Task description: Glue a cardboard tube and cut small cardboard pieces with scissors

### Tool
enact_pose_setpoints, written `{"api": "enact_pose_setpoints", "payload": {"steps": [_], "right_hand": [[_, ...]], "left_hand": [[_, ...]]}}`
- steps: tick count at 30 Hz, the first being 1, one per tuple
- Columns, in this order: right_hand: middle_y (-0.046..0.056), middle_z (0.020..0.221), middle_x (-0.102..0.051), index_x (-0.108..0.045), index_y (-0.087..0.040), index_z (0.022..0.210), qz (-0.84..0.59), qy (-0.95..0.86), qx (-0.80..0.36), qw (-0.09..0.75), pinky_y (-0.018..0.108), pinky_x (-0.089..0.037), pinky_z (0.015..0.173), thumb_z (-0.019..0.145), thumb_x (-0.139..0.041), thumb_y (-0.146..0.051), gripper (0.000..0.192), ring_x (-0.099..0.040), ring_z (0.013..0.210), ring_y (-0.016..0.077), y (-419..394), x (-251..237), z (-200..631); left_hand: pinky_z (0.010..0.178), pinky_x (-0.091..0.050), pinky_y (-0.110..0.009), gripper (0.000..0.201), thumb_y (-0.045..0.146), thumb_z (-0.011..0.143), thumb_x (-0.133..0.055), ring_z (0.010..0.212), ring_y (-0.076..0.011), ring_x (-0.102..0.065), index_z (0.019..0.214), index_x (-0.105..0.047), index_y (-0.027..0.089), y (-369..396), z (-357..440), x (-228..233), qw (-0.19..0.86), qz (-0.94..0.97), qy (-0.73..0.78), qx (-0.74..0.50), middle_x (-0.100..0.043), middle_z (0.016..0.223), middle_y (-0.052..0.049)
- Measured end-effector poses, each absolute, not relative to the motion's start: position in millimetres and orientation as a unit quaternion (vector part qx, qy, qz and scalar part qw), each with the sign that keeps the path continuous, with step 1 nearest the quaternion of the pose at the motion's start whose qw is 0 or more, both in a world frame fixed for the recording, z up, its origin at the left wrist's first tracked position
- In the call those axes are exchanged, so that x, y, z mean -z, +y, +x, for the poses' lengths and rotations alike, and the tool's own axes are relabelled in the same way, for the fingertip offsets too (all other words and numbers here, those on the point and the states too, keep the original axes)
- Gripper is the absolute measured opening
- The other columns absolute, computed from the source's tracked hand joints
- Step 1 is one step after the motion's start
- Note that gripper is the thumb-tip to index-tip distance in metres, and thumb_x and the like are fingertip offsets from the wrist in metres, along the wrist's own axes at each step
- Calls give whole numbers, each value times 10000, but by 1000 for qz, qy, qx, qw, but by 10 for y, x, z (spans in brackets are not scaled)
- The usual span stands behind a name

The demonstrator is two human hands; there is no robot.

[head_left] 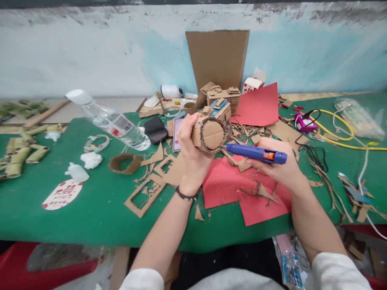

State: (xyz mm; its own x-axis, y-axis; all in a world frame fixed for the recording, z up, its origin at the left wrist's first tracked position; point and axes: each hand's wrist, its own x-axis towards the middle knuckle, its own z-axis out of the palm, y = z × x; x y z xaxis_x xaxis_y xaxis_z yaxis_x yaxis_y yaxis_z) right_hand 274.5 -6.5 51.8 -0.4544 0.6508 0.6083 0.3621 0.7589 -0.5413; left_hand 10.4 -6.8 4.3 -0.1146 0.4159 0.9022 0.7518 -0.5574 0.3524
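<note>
Head view looks down on a cardboard camera model (213, 129), held up above the green table (90, 217) with its round lens ring facing the viewer and a bit of blue on its top. The left hand (190, 145) wraps around the model's left side, fingers closed on it, a dark bracelet (185, 195) at the wrist. Just to the right, the right hand (279, 163) grips a blue glue gun (256, 153) lying almost level, its nozzle pointing left at the lower right edge of the lens ring; whether the tip touches I cannot tell. Under both hands lie red paper sheets (229, 185) strewn with cardboard scraps (260, 191). To the left of them sits a cut-out cardboard frame (145, 196) and a loose cardboard ring (125, 163), with a black phone (155, 129) and a clear plastic bottle (115, 123) lying on its side further back. Behind the model stands a second cardboard build (223, 95) and an upright cardboard sheet (217, 58) against the wall. Off to the right, yellow cables (341, 129) curl past a purple device (302, 122).
</note>
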Motion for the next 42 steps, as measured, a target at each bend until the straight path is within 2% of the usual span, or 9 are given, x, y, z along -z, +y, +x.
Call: {"api": "enact_pose_setpoints", "payload": {"steps": [5, 10, 12, 17, 23, 29, 34, 38, 42], "right_hand": [[-8, 694, -614, -640, -225, 753, -301, -830, -196, 427, 322, -374, 622, 968, -828, -634, 499, -545, 621, 155, -88, -548, 2729], [53, 932, -797, -778, -234, 1001, -289, -822, -264, 415, 334, -505, 717, 990, -833, -543, 314, -711, 791, 208, -93, -582, 2760], [61, 936, -801, -776, -236, 994, -304, -811, -280, 414, 348, -516, 719, 984, -839, -541, 312, -721, 801, 223, -88, -587, 2783], [47, 884, -749, -732, -234, 938, -349, -791, -289, 412, 352, -483, 690, 980, -842, -545, 333, -669, 753, 212, -67, -568, 2831], [-26, 725, -574, -620, -240, 809, -348, -794, -266, 420, 331, -384, 633, 968, -869, -470, 374, -509, 632, 154, -58, -554, 2834], [-7, 721, -582, -620, -245, 803, -318, -824, -233, 408, 342, -373, 630, 988, -854, -441, 357, -538, 646, 169, -85, -593, 2794], [-4, 716, -574, -604, -236, 765, -317, -834, -204, 403, 329, -363, 631, 1004, -812, -545, 442, -531, 638, 168, -82, -568, 2771], [-4, 700, -571, -589, -238, 742, -321, -832, -205, 404, 330, -354, 638, 970, -819, -631, 510, -517, 638, 171, -88, -545, 2765], [-12, 687, -562, -577, -239, 737, -308, -837, -196, 407, 327, -338, 631, 958, -834, -634, 521, -494, 621, 163, -85, -546, 2757]], "left_hand": [[1350, -431, -552, 767, 390, 995, -783, 1562, -330, -550, 1653, -397, 310, -67, 99, -39, 139, -649, -448, 598, -569, 1611, -123], [1349, -441, -552, 745, 344, 1001, -766, 1566, -325, -553, 1647, -399, 297, -86, 105, -63, 143, -649, -461, 588, -575, 1610, -134], [1349, -443, -549, 753, 343, 996, -774, 1568, -324, -552, 1645, -395, 295, -91, 108, -67, 145, -648, -468, 584, -576, 1610, -137], [1353, -436, -560, 766, 344, 989, -783, 1577, -330, -542, 1645, -391, 292, -80, 110, -42, 137, -650, -461, 589, -570, 1613, -142], [1376, -396, -566, 785, 426, 994, -779, 1596, -338, -522, 1648, -362, 303, -54, 97, -16, 133, -652, -469, 580, -553, 1631, -138], [1372, -411, -573, 758, 410, 1006, -762, 1597, -335, -528, 1648, -375, 299, -62, 112, -24, 138, -649, -463, 588, -566, 1615, -145], [1341, -467, -569, 736, 436, 1012, -751, 1576, -326, -554, 1635, -384, 296, -64, 125, -32, 151, -638, -480, 583, -580, 1605, -150], [1349, -456, -558, 703, 420, 1026, -733, 1566, -322, -560, 1635, -403, 295, -69, 123, -45, 149, -648, -458, 590, -587, 1593, -141], [1361, -439, -566, 704, 444, 1040, -716, 1575, -326, -551, 1645, -387, 297, -71, 130, -48, 146, -648, -460, 589, -580, 1597, -140]]}}
